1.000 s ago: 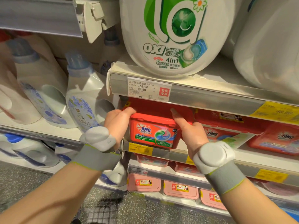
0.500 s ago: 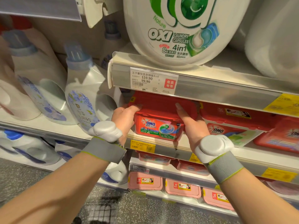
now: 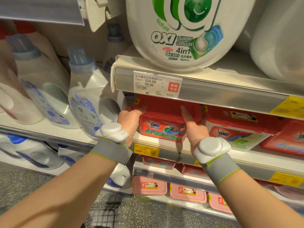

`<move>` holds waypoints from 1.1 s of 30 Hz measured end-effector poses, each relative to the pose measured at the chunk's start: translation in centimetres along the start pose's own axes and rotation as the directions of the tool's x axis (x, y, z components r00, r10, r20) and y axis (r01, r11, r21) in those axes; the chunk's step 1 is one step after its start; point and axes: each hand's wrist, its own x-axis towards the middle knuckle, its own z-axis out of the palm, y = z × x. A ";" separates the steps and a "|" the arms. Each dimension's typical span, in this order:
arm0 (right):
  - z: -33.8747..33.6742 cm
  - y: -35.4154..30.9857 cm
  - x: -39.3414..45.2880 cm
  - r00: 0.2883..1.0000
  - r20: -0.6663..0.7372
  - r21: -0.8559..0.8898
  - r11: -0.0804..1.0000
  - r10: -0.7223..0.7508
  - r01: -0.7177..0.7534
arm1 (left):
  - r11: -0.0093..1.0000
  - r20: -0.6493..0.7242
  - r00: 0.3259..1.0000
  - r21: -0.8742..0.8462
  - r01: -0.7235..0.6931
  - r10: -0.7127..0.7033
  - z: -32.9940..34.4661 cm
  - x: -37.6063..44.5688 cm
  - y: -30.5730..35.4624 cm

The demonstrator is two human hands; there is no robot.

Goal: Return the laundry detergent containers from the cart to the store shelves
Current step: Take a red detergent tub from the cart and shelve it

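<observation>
Centre of the frame: a red capsule box sits on the shelf under the price rail. The left hand and right hand grip its sides, fingers curled over the lid. Another red box stands right of it.

the red plastic capsule box reads "omo" and "3in1". the big white round tub above says "nature oxi laundry capsules", "4in1", "40pacs". the white paper price tag shows 159.90 and 99.90; the yellow shelf tag shows 19.90.
</observation>
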 end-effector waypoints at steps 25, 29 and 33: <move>-2.9 -12.5 -31.4 0.808 0.444 0.046 0.910 -0.388 0.412 | 0.801 -0.022 0.884 0.433 -0.412 0.467 -12.4 -31.6 12.2; -2.0 -12.4 -38.0 0.710 0.598 0.095 0.912 -0.372 0.399 | 0.785 -0.123 0.844 0.456 -0.419 0.522 -17.0 -38.6 12.7; -0.3 -11.7 -42.4 0.627 0.702 0.092 0.915 -0.339 0.392 | 0.800 -0.244 0.837 0.508 -0.320 0.490 -22.4 -43.8 12.6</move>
